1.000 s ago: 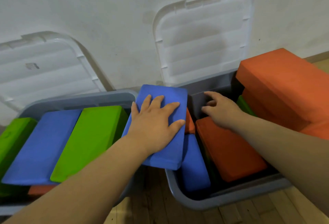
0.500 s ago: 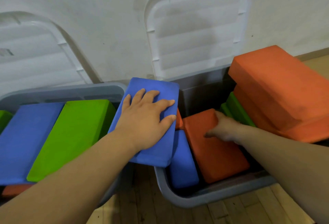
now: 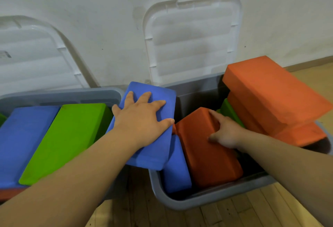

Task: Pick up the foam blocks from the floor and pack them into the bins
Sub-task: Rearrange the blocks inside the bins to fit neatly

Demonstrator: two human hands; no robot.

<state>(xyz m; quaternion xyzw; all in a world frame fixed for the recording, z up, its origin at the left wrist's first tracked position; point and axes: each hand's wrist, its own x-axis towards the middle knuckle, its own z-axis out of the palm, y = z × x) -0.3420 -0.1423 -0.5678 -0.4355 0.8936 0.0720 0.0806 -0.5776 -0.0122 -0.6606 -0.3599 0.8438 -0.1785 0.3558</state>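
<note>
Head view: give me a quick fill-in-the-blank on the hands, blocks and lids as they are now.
1. The left hand lies flat on a raised block coloured ___.
2. The right hand grips a tilted block coloured ___ inside the right bin.
3. Both lids lean open against the ___.
Missing words: blue; orange; wall.

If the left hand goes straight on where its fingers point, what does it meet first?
Past the blue block under the left hand, probably the leaning white lid; depth unclear.
</note>
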